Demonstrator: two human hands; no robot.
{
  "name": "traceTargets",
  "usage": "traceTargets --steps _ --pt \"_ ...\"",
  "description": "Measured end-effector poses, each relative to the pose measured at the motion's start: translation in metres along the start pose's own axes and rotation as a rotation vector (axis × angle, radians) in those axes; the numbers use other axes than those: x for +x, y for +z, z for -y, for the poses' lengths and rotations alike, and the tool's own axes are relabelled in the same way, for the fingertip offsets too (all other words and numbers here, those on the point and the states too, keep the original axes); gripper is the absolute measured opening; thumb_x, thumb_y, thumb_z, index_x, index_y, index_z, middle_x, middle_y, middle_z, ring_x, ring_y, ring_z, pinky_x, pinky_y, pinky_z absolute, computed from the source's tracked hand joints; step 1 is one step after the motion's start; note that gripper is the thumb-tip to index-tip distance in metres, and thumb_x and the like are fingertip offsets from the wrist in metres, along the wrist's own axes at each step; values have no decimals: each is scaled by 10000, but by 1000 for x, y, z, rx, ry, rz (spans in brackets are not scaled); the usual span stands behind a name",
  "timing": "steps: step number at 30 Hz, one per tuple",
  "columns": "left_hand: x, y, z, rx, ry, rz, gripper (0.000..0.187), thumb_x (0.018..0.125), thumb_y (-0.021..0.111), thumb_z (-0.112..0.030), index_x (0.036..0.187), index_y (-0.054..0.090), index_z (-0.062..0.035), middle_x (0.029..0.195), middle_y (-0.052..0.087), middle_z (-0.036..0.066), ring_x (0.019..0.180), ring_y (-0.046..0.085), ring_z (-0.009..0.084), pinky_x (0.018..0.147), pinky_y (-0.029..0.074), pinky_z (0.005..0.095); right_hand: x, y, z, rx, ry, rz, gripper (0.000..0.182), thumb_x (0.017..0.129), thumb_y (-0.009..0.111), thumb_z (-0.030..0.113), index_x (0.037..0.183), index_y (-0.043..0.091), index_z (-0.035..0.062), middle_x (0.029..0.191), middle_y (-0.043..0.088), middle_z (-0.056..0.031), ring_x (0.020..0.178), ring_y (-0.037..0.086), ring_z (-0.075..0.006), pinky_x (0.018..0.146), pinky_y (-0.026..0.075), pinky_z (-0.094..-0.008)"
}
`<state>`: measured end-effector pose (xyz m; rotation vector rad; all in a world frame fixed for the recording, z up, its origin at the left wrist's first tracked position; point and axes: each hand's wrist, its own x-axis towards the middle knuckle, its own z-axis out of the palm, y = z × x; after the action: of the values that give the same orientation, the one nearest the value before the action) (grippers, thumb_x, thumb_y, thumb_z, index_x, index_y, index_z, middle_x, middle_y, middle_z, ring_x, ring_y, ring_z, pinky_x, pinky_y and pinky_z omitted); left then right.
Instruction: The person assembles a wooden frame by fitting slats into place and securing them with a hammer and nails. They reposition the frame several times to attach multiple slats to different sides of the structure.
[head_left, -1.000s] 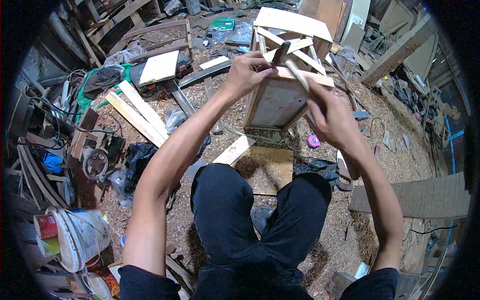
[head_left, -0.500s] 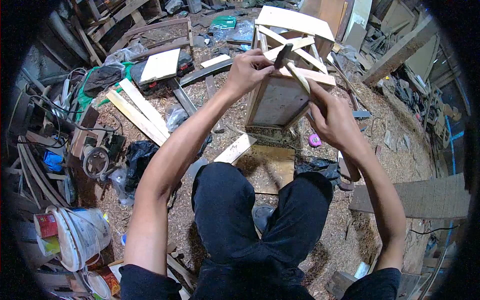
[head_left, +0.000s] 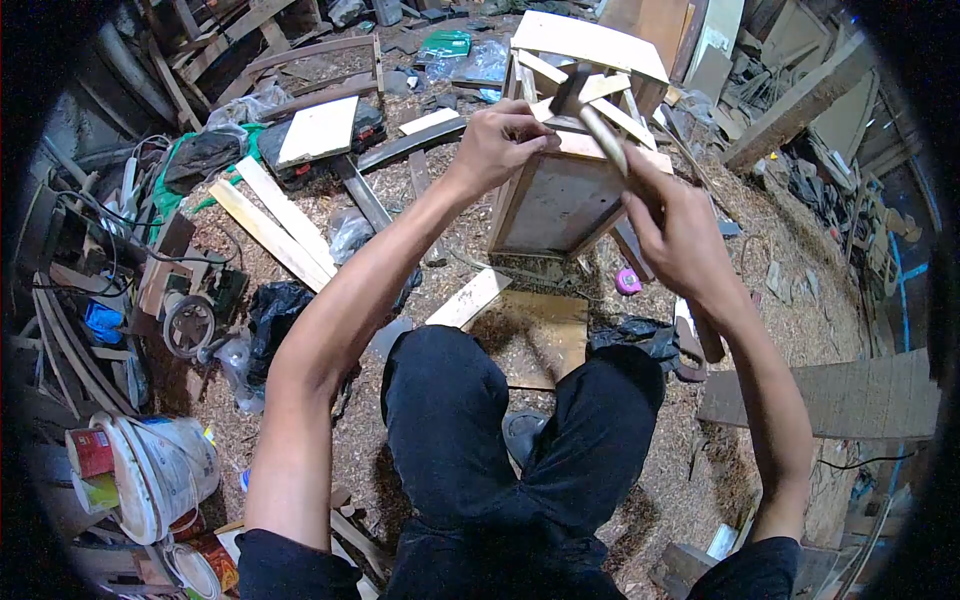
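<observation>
My right hand is wrapped round the pale wooden handle of a hammer. The dark hammer head is raised and blurred above the near top edge of a wooden frame piece, which stands in front of me with a grey panel on its near side. My left hand rests at the top left corner of that piece, thumb and fingers pinched together. Whatever sits between those fingertips is too small to make out. Behind the hammer, crossed pale slats and a light board form the rest of the piece.
A pink tape measure lies on the shavings-covered floor to the right. Pale planks lie at the left, near a white board. A white bucket is at lower left. A thick plank juts in from the right.
The hammer has lifted slightly off the top edge, its head now higher and blurred. My right hand has shifted a little right and down. My left hand has barely moved.
</observation>
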<state>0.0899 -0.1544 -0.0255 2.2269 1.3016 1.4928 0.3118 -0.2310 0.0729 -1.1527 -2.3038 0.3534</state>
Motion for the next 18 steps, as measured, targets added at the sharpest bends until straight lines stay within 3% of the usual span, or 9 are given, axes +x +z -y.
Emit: traceTargets --steps 2,4,6,9,13,16,18 --pt "0 -2 -1 -21 1 24 196 750 704 -198 842 694 -24 800 590 87 694 582 195 633 470 302 2 3 -2 52 57 -16 403 799 539 37 1199 510 0 821 582 -311 765 581 -450 720 455 -477" --pt "0 -3 -2 -24 -66 65 190 747 702 -183 840 687 -18 798 587 89 698 585 201 635 471 305 0 8 -11 -27 -67 46 405 798 536 44 1200 512 5 844 580 -311 794 580 -445 730 449 -472" --pt "0 -1 -1 -13 55 -22 194 742 707 -181 843 685 -17 802 590 92 699 585 202 637 471 307 3 2 -8 -50 -75 57 408 793 536 45 1197 510 -2 852 575 -314 808 577 -444 738 446 -470" --pt "1 0 1 -18 43 -13 186 742 711 -179 838 692 -21 794 596 90 710 589 198 643 474 309 5 0 -4 10 -32 -46 423 787 543 37 1207 504 10 822 571 -317 784 569 -457 724 443 -477" --pt "0 1 4 4 8 -30 181 746 714 -193 821 702 -29 783 603 86 723 589 186 646 475 307 2 1 -4 -67 3 112 402 799 529 42 1200 509 20 836 575 -314 794 568 -458 721 448 -471" --pt "0 1 6 -62 -24 13 179 749 714 -200 815 705 -34 782 606 83 707 588 181 638 472 302 3 -1 4 52 -28 -22 397 798 529 39 1193 510 14 864 575 -319 813 567 -461 737 447 -472" --pt "-1 1 8 -39 8 -5 175 753 711 -201 818 706 -38 777 604 80 697 585 182 629 468 298 3 0 1 -5 12 49 405 798 528 40 1202 507 21 883 579 -314 829 571 -453 752 446 -469"
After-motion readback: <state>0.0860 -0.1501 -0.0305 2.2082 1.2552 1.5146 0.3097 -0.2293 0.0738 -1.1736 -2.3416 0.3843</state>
